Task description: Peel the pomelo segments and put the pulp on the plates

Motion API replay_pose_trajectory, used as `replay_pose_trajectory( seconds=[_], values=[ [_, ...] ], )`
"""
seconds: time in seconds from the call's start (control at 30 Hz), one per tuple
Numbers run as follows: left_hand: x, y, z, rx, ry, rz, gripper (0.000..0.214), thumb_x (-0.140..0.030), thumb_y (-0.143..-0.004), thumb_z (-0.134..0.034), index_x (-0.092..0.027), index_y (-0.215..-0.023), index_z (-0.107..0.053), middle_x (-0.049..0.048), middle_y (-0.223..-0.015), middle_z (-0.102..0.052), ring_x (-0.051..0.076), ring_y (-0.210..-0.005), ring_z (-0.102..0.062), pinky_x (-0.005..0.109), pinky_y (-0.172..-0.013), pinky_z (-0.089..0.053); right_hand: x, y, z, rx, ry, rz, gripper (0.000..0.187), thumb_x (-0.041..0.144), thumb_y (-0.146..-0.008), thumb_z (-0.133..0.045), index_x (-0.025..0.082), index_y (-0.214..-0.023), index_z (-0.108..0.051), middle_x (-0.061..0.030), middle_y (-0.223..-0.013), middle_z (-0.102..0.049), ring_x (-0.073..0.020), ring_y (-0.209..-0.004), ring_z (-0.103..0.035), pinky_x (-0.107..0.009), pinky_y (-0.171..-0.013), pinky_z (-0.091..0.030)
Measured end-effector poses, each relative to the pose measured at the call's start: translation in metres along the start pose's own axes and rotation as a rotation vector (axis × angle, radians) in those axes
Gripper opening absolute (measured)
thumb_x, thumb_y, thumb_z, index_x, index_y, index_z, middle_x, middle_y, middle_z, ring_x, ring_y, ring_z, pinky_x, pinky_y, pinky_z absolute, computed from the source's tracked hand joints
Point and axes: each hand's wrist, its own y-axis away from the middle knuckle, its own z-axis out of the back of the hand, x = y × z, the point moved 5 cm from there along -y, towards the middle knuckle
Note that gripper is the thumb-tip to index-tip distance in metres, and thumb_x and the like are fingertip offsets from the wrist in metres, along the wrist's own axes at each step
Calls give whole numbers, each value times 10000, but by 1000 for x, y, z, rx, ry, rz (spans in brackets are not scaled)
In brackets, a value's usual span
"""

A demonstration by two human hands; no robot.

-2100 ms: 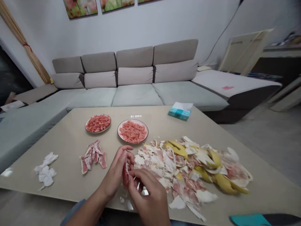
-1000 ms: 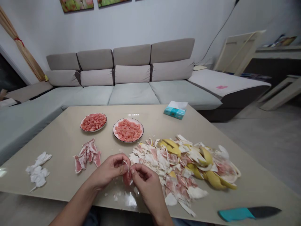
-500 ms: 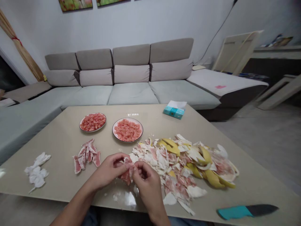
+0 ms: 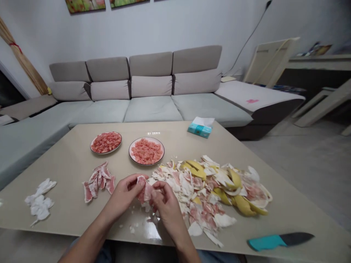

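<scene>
The left hand (image 4: 123, 193) and the right hand (image 4: 167, 208) meet just above the desk (image 4: 63, 171), both working on a pink pomelo segment (image 4: 144, 191) with pale membrane still clinging to it. The left fingers (image 4: 134, 184) are closed over the segment's upper edge, pinching it against the thumb. The right fingers (image 4: 160, 193) are curled in and gripping its other side, so the segment sits between the two hands, partly hidden by them. Small white scraps (image 4: 132, 229) lie on the desk just below the hands.

Right beside the right hand begins a large heap of torn white pith and pink-flecked peel (image 4: 197, 199), with curved yellow pomelo rind (image 4: 241, 206) at its far end. To the left of the hands lies a smaller pile of pink-and-white membrane strips (image 4: 97, 184), and further left a loose clump of white pith (image 4: 40, 204). Beyond the hands, two round plates of pink pomelo pulp (image 4: 105, 142) (image 4: 146, 151) stand side by side.

A kitchen knife with a teal handle (image 4: 279, 241) lies near the desk's front edge, well right of the hands — a tissue pack (image 4: 201, 128) sits at the far edge, in front of a grey sectional sofa (image 4: 150, 109).
</scene>
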Motion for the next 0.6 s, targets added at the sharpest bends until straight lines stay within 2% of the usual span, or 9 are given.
replay_pose_trajectory(
  seconds=[0.13,0.27,0.37,0.5,0.6],
  values=[
    [-1,-1,-1,-1,-49,-29,385,-443,-828,-595,-160,-1079,-663,40,-871,-678,176,-759,-591,262,-698,-465,6,2,-1,-46,175,126,287,467,-820,-617,188,-784,-557,19,-647,-575,-124,-563,-499,-224,-537,-391],
    [3,3,-11,2,-55,-24,368,-460,-845,-567,-161,-1045,-640,15,-803,-641,153,-711,-566,240,-660,-449,6,3,-4,-10,233,210,313,419,-902,-518,185,-699,-563,6,-667,-571,-135,-627,-523,-232,-602,-417],
    [11,5,-22,15,30,-24,330,-486,-871,-512,-173,-936,-595,-12,-731,-582,134,-641,-548,230,-594,-452,3,3,-6,3,155,185,349,444,-912,-487,197,-669,-522,34,-598,-504,-125,-562,-494,-221,-544,-412],
    [24,7,-36,111,211,79,350,-536,-884,-444,-197,-803,-480,-74,-530,-428,103,-419,-422,218,-409,-414,0,4,-10,66,-16,91,379,499,-915,-447,217,-661,-465,70,-527,-419,-103,-425,-411,-206,-417,-356],
    [24,6,-32,59,175,37,352,-530,-888,-441,-200,-767,-465,-76,-535,-404,94,-420,-406,198,-389,-402,3,6,-10,43,4,127,382,486,-921,-447,211,-656,-470,54,-561,-447,-113,-499,-443,-214,-492,-391]
  ],
)
